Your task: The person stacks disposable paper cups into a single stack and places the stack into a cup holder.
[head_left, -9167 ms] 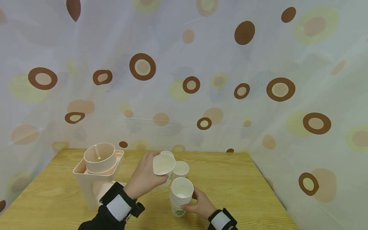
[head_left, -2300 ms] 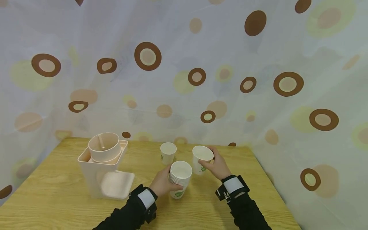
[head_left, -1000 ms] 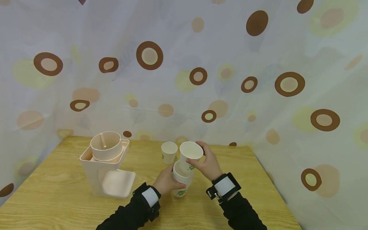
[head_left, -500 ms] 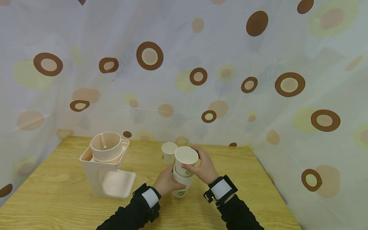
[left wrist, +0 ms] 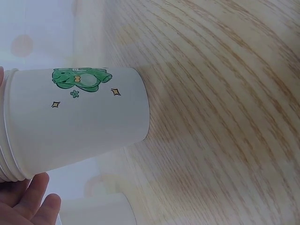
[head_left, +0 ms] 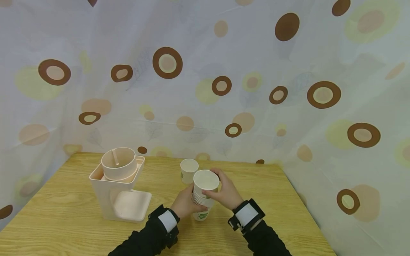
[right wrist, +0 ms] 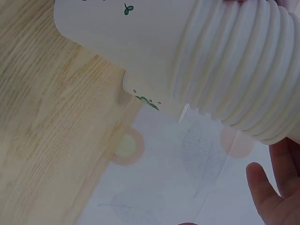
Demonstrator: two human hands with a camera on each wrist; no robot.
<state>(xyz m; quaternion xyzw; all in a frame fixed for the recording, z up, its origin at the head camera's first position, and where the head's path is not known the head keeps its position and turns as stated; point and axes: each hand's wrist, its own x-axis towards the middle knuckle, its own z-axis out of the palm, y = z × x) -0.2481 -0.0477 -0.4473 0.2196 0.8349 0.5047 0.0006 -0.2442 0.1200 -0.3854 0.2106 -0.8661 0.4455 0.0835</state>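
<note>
A stack of white paper cups [head_left: 201,215] with a green print stands upright on the table. My left hand [head_left: 184,203] grips it from the left, fingers and thumb around the cups. With my right hand [head_left: 228,191] I hold the top paper cup [head_left: 206,179] by its right side, thumb at the front; its lower part is inside the stack. In the right wrist view the stacked rims [right wrist: 234,70] sit close together. The left wrist view shows the green animal print on the bottom cup [left wrist: 93,112]. One single paper cup [head_left: 189,170] stands just behind the stack.
On the left of the wooden table [head_left: 64,199] stands a cream plastic container [head_left: 105,199] with a round cup-like insert [head_left: 119,169] on top and a flat flap [head_left: 136,206] at its front. A patterned curtain [head_left: 205,106] hangs behind the table and along its right side.
The right hand brought a cup from the right to above the stack, then lowered it in. Earlier, the left hand held a separate cup; for the last seconds it has stayed on the stack.
</note>
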